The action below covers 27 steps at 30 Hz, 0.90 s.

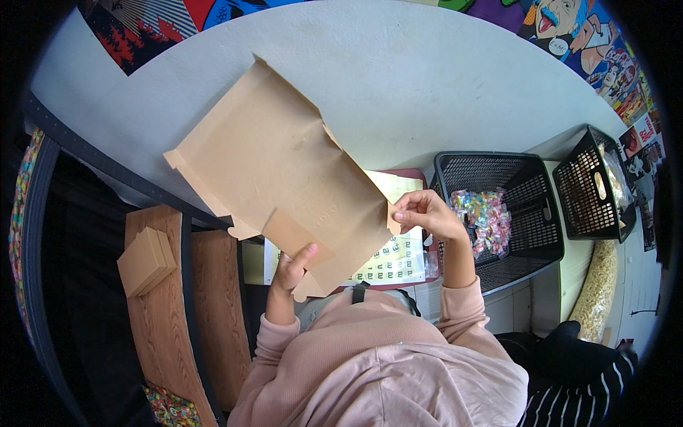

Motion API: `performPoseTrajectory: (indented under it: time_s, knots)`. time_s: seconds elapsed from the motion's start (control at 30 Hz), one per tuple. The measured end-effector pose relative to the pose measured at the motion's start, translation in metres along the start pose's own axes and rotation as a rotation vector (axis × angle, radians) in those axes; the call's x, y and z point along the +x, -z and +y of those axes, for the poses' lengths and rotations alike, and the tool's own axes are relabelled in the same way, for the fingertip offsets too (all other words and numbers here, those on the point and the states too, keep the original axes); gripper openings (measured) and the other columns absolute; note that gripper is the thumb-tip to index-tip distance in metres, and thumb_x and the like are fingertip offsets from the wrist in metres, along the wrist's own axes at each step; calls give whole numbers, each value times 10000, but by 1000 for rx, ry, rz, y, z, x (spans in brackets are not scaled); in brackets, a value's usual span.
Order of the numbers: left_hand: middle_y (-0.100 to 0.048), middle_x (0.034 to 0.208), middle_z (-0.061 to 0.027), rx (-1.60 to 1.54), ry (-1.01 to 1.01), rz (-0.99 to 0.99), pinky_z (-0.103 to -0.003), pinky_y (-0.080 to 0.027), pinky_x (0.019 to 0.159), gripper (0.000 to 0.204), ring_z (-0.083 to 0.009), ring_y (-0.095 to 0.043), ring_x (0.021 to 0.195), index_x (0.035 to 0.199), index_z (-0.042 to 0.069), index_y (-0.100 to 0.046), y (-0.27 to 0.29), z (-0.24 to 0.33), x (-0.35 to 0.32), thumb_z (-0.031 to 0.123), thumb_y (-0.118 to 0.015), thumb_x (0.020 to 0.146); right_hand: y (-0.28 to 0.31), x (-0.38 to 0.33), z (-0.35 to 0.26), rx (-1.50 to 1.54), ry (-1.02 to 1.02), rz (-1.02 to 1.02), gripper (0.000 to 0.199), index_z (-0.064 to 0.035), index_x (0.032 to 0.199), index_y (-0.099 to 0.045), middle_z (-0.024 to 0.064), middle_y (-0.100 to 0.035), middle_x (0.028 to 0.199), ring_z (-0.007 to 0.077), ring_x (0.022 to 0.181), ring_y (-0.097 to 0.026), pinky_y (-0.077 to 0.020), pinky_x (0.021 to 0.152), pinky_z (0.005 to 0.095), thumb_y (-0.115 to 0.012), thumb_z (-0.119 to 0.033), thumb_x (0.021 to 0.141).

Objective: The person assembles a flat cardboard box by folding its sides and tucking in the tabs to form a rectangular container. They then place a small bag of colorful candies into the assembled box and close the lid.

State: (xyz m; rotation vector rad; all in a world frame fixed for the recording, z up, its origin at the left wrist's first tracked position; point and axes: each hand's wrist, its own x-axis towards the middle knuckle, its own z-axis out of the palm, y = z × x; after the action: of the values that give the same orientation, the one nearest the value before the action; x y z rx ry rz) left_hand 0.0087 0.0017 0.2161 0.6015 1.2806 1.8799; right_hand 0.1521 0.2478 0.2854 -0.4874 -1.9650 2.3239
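An unfolded brown cardboard box (267, 135) is tilted in front of me, its large lid panel reaching up toward the wall. My left hand (289, 272) grips the box's near side, the thumb lying on the inner face and the other fingers hidden behind the board. At the right corner, my right hand (430, 213) pinches a small side flap between thumb and fingers. Beneath the box, partly covered by it, are pale yellow sheets (398, 265) with rows of small dark printed marks, on a reddish surface (421, 174).
To the right stands a black mesh crate (530, 167) with colourful wrapped sweets (484, 220); a smaller black crate (580, 174) is beyond it. A long clear bag of pale pieces (596, 292) leans nearby. On the left, a wooden shelf (160, 320) bears small brown boxes (146, 262).
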Motion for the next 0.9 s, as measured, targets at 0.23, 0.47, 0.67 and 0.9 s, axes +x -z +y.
performPoseTrajectory:
  time_s: [0.23,0.47,0.67,0.9]
  knots:
    - [-507,1112,-67,94,-5,-64,-281,-356,879,319,-151,-461,1037,1130,-10,-467,8,5,10,94,-514,832,-6,4,9,44,120,98,135,-47,651,-578,19,-588,609,51,536,-539,-444,483,186,-669,-87,743]
    - [-498,1123,-61,181,-8,-183,-280,-354,884,360,-145,-456,1046,1167,2,-441,8,11,26,96,-519,828,-12,1,-1,77,-113,88,210,-45,698,-558,-15,-564,646,52,568,-492,-407,556,212,-538,-192,846]
    - [-478,1199,-65,-229,88,-214,-323,-366,919,435,-189,-454,1106,1246,58,-400,30,3,33,261,-487,871,-5,8,14,-91,122,-11,294,-3,717,-564,-45,-487,621,32,560,-411,-357,502,201,-489,-231,887]
    - [-315,1337,-147,-745,83,-268,-540,-426,859,612,-334,-390,1173,1327,106,-245,19,-29,29,521,-178,882,-11,29,53,-417,324,308,347,24,632,-447,47,-360,524,95,527,-334,-303,478,267,-480,-220,876]
